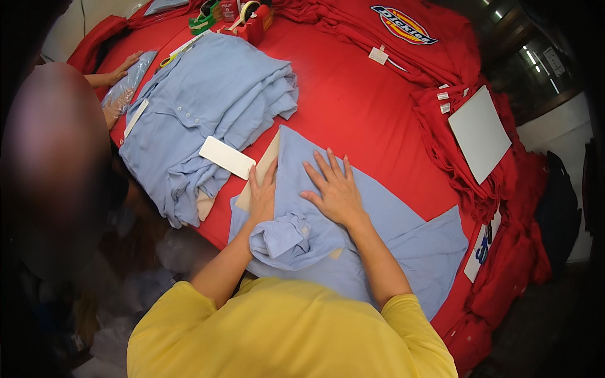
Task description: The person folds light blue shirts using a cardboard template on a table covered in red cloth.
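A light blue shirt [403, 236] lies partly folded on the red cloth in front of me, its collar bunched toward my body. My right hand [335, 192] rests flat on it with the fingers spread. Along the shirt's left side, my left hand [261, 194] lies with fingers stretched out, beside a cream board [270, 155] that shows at the shirt's edge. A white rectangular card [227, 157] lies just beyond my left fingertips, partly over a heap of light blue shirts [214, 88].
Tape dispensers [249, 24] stand at the far edge. Red garments [435, 113] pile up on the right, with a grey-white board [480, 134] on top. Blue-handled scissors [483, 246] lie near the right edge. At left, a co-worker's hand [123, 68] touches a plastic-bagged garment [129, 82].
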Demonstrator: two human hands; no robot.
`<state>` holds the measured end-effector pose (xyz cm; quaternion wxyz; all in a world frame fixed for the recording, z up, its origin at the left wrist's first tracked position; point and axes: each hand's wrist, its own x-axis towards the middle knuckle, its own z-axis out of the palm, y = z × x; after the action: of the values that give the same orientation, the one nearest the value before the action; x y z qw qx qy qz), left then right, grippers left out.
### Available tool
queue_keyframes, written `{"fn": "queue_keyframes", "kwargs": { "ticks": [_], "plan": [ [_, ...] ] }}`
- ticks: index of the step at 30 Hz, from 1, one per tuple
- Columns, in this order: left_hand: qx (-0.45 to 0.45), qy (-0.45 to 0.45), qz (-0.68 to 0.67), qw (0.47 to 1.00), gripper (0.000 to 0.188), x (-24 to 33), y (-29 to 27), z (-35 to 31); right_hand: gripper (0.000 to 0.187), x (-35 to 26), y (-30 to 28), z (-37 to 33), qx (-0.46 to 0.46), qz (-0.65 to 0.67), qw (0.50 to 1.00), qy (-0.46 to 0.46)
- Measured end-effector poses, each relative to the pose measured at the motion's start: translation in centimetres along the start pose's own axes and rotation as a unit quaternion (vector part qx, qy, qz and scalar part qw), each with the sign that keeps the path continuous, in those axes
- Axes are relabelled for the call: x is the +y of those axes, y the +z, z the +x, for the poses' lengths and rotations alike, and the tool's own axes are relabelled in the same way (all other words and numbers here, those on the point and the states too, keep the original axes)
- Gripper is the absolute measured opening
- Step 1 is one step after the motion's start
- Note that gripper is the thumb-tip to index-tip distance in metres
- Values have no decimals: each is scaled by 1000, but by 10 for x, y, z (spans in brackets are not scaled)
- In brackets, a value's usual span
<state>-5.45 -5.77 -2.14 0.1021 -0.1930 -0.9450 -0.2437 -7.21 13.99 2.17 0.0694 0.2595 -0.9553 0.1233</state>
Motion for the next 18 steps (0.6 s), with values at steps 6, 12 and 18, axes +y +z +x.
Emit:
{"fn": "queue_keyframes", "kwargs": {
  "ticks": [6, 12, 18],
  "plan": [
    [76, -12, -7, 997, 80, 4, -1, -1, 54, 2, -4, -9, -25, 32, 998, -57],
    [70, 109, -40, 991, 87, 19, -29, 0, 33, 54, -45, -68, 45, 224, 966, 119],
    [7, 136, -108, 985, 45, 4, -14, 4, 51, 176, -93, -223, 110, -175, 915, 347]
  ]
}}
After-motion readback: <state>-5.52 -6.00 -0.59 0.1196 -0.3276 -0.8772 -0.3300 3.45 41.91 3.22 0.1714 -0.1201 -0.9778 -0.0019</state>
